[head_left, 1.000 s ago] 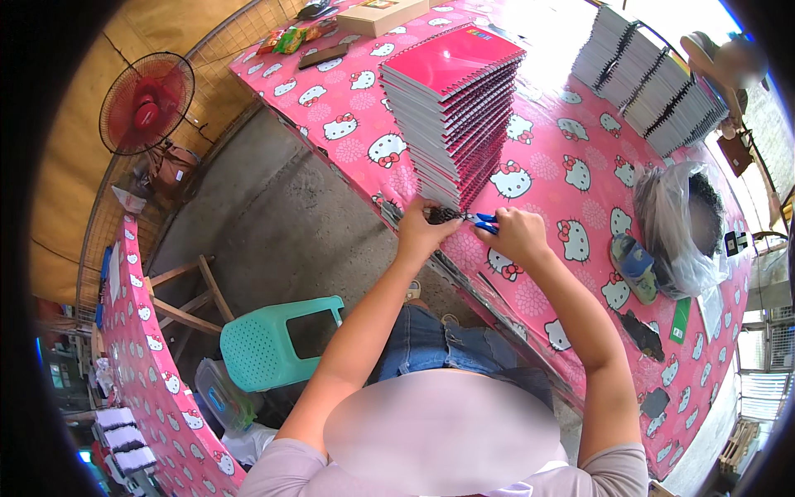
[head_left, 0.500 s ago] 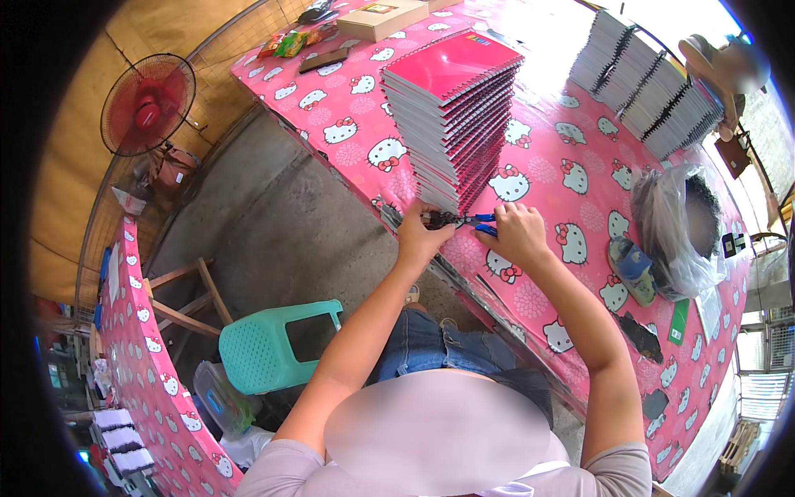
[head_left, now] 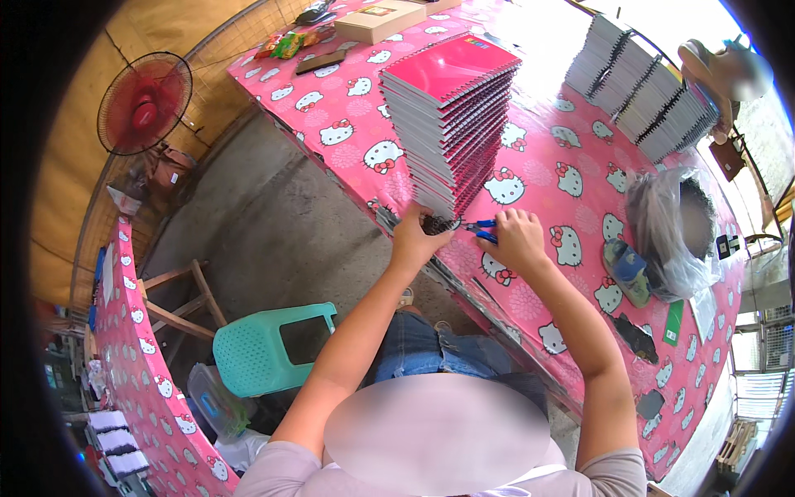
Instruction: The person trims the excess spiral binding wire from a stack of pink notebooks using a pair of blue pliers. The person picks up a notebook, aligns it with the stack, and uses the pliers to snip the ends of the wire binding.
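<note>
A long bench (head_left: 571,174) covered in a pink cartoon-cat cloth runs across the view from upper left to lower right. On it, right in front of the person, stands a tall stack of notebooks (head_left: 451,124) with pink covers, leaning slightly. Farther back on the right, rows of spiral-bound notebooks (head_left: 642,91) stand on edge. A clear plastic bag (head_left: 671,232) lies to the right. Below the bench, on the concrete floor, sit a green plastic stool (head_left: 269,348) and a red fan (head_left: 145,103).

Both hands meet at the foot of the stack, near the bench's front edge. The left hand (head_left: 414,240) is clenched on the dark wire binding (head_left: 439,224) at the corner of the lowest notebook, steadying it. The right hand (head_left: 517,240) has its grip closed around small blue-handled pliers (head_left: 482,230), their tips pointing at that same binding, touching or just beside it.

The step in hand seems to be crimping or trimming the wire's end. The next move likely calls for a precise squeeze while the left hand keeps the wire from slipping.
</note>
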Demonstrator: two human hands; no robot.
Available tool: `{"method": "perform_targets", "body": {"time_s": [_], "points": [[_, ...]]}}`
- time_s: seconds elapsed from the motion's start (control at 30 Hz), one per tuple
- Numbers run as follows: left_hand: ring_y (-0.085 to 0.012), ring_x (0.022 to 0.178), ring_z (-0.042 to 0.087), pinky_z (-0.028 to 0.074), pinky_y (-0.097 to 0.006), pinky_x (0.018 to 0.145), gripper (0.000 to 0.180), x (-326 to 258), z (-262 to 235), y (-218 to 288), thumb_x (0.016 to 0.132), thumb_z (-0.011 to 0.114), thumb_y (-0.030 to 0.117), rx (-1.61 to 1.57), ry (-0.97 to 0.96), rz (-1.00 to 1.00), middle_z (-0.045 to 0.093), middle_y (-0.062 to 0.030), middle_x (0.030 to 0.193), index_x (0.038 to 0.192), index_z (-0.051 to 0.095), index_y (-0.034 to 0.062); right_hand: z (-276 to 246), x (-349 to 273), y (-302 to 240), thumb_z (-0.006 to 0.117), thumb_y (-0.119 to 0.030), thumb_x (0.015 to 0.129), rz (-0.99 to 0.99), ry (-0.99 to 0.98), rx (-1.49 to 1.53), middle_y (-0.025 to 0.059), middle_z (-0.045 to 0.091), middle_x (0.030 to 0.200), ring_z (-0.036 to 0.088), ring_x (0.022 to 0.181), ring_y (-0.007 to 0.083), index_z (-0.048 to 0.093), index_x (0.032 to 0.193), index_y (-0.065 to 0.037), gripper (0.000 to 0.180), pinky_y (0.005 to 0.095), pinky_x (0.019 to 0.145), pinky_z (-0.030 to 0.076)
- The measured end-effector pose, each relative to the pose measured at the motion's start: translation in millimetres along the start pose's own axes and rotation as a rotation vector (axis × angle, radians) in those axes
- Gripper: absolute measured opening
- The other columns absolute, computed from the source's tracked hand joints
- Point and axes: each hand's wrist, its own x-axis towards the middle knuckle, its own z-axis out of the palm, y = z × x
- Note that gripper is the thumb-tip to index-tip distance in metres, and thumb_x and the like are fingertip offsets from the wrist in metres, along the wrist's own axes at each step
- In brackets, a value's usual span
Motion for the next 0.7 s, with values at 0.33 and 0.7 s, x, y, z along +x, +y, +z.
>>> {"method": "perform_targets", "body": {"time_s": [0.33, 0.7], "points": [[-0.028, 0.082, 0.068, 0.052, -0.035, 0.074, 0.04, 0, 3, -16, 0.07, 0.077, 0.026, 0.075, 0.04, 0.037, 0.069, -0.0175, 0.088, 0.097, 0.065, -0.0003, -34, 22, -21, 0.062, -0.057, 0.077, 0.141, -0.558, 0.15, 0.01, 0.064, 0.088, 0.063, 0.085, 0.0258, 0.065, 0.09, -0.005, 0.054, 0.0379, 0.077, 0.049], [-0.0321, 0.078, 0.066, 0.051, -0.04, 0.07, 0.032, -7, 7, -6, 0.067, 0.075, 0.022, 0.157, 0.026, 0.071, 0.067, -0.0155, 0.082, 0.092, 0.066, 0.0037, -7, 22, -17, 0.066, -0.053, 0.072, 0.035, -0.23, 0.121, 0.0126, 0.066, 0.072, 0.067, 0.069, 0.0296, 0.068, 0.076, -0.006, 0.047, 0.0414, 0.064, 0.053]]}}
